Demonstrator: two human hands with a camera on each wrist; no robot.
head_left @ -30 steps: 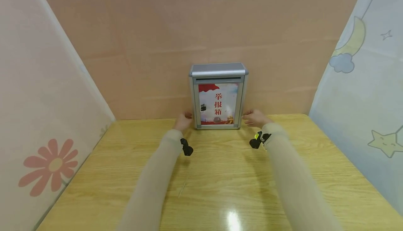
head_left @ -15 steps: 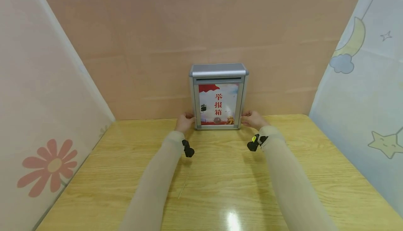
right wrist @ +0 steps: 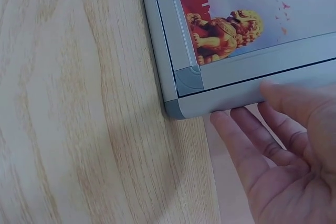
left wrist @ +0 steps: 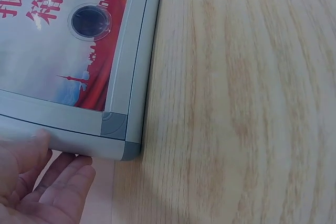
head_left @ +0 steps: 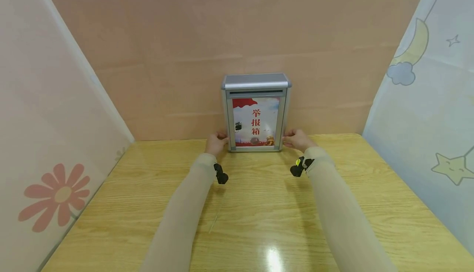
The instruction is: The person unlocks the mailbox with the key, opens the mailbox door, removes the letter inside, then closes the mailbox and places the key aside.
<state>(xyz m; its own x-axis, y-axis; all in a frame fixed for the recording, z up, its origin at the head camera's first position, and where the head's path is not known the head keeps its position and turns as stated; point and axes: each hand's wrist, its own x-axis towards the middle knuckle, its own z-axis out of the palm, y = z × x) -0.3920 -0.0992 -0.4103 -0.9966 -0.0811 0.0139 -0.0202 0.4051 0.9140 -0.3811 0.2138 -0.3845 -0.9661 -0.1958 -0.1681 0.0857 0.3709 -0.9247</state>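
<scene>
A silver-framed report box [head_left: 272, 117] stands upright against the back wall in the head view. It has a slot near the top, a lock at the left of its door and red Chinese characters on a printed panel. My left hand [head_left: 216, 143] holds its lower left side; in the left wrist view the thumb lies on the frame [left wrist: 68, 139], with the fingers bent at the side. At the lower right side is my right hand [right wrist: 294, 145], thumb on the frame edge and fingertips against the side. The box's back is hidden.
The box stands at the far edge of a wood-grain table [head_left: 255, 206]. Behind it hangs a plain tan backdrop [head_left: 177, 58]. Printed panels close in the left [head_left: 48, 99] and right [head_left: 426, 111]. A thin pale strip [head_left: 214, 222] lies near the left forearm.
Both hands have moved slightly inward onto the box's lower sides, the right one from a little farther out. The box itself looks unmoved.
</scene>
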